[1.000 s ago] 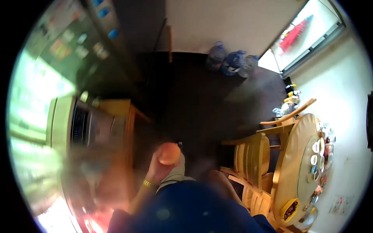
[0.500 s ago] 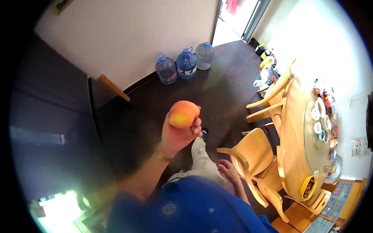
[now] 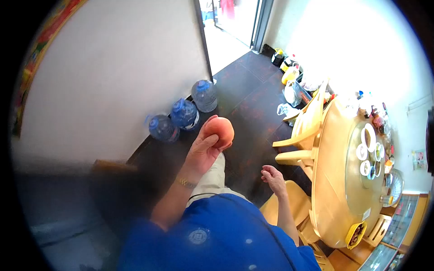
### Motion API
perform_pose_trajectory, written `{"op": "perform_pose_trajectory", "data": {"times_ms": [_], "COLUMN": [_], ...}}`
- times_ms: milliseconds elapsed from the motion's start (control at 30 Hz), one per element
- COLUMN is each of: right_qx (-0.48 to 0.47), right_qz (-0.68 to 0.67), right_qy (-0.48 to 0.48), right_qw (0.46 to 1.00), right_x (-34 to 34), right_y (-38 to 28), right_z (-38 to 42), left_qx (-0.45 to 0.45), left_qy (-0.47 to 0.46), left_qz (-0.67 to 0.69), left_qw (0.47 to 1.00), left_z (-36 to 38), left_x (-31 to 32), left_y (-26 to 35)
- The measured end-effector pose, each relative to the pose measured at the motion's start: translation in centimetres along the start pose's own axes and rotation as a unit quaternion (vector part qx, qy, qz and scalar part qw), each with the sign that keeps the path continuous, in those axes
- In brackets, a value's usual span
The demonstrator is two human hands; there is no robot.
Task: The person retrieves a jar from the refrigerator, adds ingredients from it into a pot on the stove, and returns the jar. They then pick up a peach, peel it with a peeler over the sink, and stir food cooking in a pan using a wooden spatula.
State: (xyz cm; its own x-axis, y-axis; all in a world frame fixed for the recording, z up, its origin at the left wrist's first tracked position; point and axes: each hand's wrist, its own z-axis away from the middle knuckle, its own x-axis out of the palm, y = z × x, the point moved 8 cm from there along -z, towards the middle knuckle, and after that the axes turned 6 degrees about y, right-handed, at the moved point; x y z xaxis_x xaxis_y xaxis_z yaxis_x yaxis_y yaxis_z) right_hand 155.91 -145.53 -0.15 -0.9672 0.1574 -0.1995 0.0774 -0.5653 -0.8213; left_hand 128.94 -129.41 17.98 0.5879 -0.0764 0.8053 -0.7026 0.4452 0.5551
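"How does the left hand [image 3: 202, 156] have the fruit [image 3: 220, 130]?"

"Thumb laid across the near side, fingers wrapped behind and beneath. The fruit sits up in that grip, above the dark floor [image 3: 248, 117]."

"What makes that hold good?"

"I'd say light, even pressure. It looks round and smooth, so a loose thumb could let it roll out, and a hard squeeze might bruise it. Holding the wrist steady should help."

"And the right hand [image 3: 274, 179]?"

"Off to the side, near a chair [image 3: 289, 203], fingers half curled, nothing in them that I can see. It looks free to cup underneath should the fruit slip."

"Count for me, nearest first."

"Two hands, one fruit, one gold-coloured band [image 3: 185, 183] on the left wrist. Then one table [image 3: 332, 180], with one yellow basket [image 3: 356, 235] at its edge; the brown pieces inside are too small to count."

"Chairs?"

"At least three around the table; overlap hides the exact number."

"Bowls?"

"Three white ones [image 3: 368, 137] show plainly and one blue [image 3: 371, 173]; more crowd behind, so I can't give a total."

"Farther off?"

"Three big water jugs [image 3: 184, 114] in a row by the wall [image 3: 113, 81], then one doorway [image 3: 228, 49]. The bottles [image 3: 278, 57] along the other wall overlap too much to count."
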Motion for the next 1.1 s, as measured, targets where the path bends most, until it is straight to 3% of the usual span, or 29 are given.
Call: {"op": "perform_pose_trajectory", "data": {"times_ms": [200,300,367,500,567,633,700,767,800,867,900,933,1100], "right_qx": [0.048,0.129,0.185,0.282,0.289,0.284,0.267,0.238,0.223,0.199,0.207,0.210,0.110], "right_qz": [-0.012,-0.021,-0.117,-0.006,0.041,0.072,0.101,0.136,0.154,0.156,0.110,-0.028,-0.032], "right_qy": [0.047,0.098,0.160,0.101,0.068,0.043,0.024,0.009,0.007,0.024,0.048,0.105,0.106], "right_qw": [0.998,0.987,0.962,0.954,0.954,0.955,0.958,0.962,0.963,0.967,0.971,0.972,0.988], "right_x": [-4.1,-7.2,-8.5,-10.0,-11.0,-12.3,-14.3,-17.4,-19.2,-23.8,-26.0,-28.4,-36.8], "right_y": [-2.2,1.2,6.4,7.6,6.7,5.0,2.4,-2.4,-5.3,-12.4,-16.3,-18.3,-35.1], "right_z": [-16.6,-23.2,-25.3,-27.0,-30.9,-36.5,-43.6,-51.4,-55.5,-65.1,-69.3,-73.8,-97.6], "left_qx": [-0.021,-0.014,0.000,0.008,0.015,-0.040,-0.033,-0.146,-0.157,-0.123,-0.103,-0.089,0.018], "left_qy": [-0.023,-0.025,-0.019,-0.021,-0.024,-0.022,-0.011,0.008,0.037,0.046,0.068,0.079,0.074], "left_qz": [-0.054,-0.116,-0.185,-0.246,-0.215,-0.117,-0.117,0.049,0.078,0.112,0.114,0.122,0.055], "left_qw": [0.998,0.993,0.983,0.969,0.976,0.992,0.993,0.988,0.984,0.985,0.986,0.985,0.996], "left_z": [-21.7,-33.6,-40.4,-52.8,-59.5,-65.9,-72.1,-76.7,-79.0,-84.0,-85.4,-87.0,-97.2], "left_x": [1.6,4.4,6.4,11.6,11.6,10.9,9.9,9.1,9.2,11.0,11.9,12.1,11.1], "left_y": [2.5,4.5,5.5,7.5,7.2,6.3,5.8,4.5,4.5,6.6,7.9,9.4,18.3]}}
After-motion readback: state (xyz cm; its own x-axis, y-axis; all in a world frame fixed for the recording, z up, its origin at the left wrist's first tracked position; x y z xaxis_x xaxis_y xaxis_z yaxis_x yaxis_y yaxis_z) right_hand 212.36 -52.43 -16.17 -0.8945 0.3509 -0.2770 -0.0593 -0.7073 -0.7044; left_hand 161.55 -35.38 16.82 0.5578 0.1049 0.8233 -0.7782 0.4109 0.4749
